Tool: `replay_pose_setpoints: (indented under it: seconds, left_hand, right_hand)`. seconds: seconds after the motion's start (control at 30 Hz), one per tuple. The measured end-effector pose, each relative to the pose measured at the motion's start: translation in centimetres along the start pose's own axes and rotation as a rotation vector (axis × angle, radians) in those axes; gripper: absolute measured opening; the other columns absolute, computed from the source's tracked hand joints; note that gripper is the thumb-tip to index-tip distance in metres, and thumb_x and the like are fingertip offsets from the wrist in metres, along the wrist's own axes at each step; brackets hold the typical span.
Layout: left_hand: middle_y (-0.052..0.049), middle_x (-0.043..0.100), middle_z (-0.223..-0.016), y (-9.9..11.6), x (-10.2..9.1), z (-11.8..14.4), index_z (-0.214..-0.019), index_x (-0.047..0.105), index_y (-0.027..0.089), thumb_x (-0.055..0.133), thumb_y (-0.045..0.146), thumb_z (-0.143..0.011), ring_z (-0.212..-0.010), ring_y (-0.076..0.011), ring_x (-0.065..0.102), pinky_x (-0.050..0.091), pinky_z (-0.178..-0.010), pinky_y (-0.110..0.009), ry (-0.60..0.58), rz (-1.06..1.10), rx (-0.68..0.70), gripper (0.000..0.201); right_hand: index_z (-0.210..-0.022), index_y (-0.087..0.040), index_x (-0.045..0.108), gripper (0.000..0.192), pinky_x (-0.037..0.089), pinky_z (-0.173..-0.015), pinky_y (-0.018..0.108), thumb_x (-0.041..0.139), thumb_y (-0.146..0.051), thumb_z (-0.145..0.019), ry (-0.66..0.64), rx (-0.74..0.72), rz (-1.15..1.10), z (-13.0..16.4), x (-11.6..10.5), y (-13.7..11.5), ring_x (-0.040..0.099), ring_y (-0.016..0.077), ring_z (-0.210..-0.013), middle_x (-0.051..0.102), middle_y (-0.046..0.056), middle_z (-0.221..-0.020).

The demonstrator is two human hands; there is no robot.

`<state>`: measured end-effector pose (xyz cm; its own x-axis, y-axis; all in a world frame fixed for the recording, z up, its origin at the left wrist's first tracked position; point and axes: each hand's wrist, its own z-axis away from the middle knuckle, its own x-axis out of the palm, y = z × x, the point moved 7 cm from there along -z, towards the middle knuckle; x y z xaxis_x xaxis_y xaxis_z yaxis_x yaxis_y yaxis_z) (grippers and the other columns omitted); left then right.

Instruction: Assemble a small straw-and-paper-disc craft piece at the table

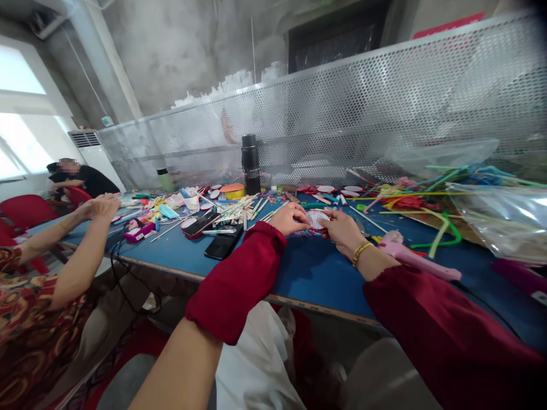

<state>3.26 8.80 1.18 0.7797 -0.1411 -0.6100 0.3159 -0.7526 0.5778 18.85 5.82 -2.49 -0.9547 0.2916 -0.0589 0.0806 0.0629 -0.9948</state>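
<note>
My left hand (292, 218) and my right hand (343, 230) meet over the blue table (299, 273), both pinching a small round white-and-pink craft piece (318, 218) between them. Purple fringe lies under my left hand. A gold bracelet (361, 250) circles my right wrist, and both arms wear red sleeves. A pink glue gun (412, 256) lies just right of my right wrist.
Two phones (213, 234) lie left of my hands among sticks, straws and paper rounds. A black flask (250, 164) stands at the back by a perforated metal screen (384, 108). Clear bags (499, 216) of coloured pipe cleaners sit right. A co-worker's arms (81, 239) reach in from the left.
</note>
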Motion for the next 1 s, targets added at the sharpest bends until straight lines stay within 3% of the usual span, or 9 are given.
replay_pose_setpoints:
  seconds: [0.43,0.67,1.0]
  left_hand:
    - [-0.007,0.065,-0.097,0.6,-0.1,-0.1,-0.084,0.080,0.016,0.088,0.017,-0.071,-0.097,-0.0187,0.062,0.052,-0.088,-0.032,-0.061,-0.003,0.070,0.015]
    - [-0.008,0.063,-0.103,-0.2,-0.3,-0.2,-0.087,0.072,0.012,0.091,0.015,-0.063,-0.082,-0.0133,0.062,0.054,-0.083,-0.032,-0.002,0.050,0.010,0.031]
    - [-0.006,0.060,-0.100,-0.5,0.0,-0.4,-0.085,0.069,0.012,0.090,0.014,-0.063,-0.083,-0.0129,0.061,0.056,-0.082,-0.032,0.001,0.070,0.026,0.030]
  right_hand:
    - [-0.106,-0.013,0.070,0.028,0.041,-0.041,0.022,0.070,-0.012,-0.078,0.008,0.017,-0.021,-0.1,0.0,0.1,0.045,0.0084,-0.041,0.054,-0.007,-0.058]
    - [-0.103,-0.014,0.070,0.026,0.043,-0.042,0.023,0.072,-0.014,-0.076,0.006,0.016,-0.036,-0.4,0.0,0.3,0.047,0.0095,-0.043,0.056,-0.006,-0.060]
    - [-0.108,-0.014,0.070,0.031,0.042,-0.043,0.023,0.073,-0.016,-0.077,-0.013,0.013,-0.010,-0.4,0.0,0.2,0.047,0.0097,-0.043,0.056,-0.005,-0.058]
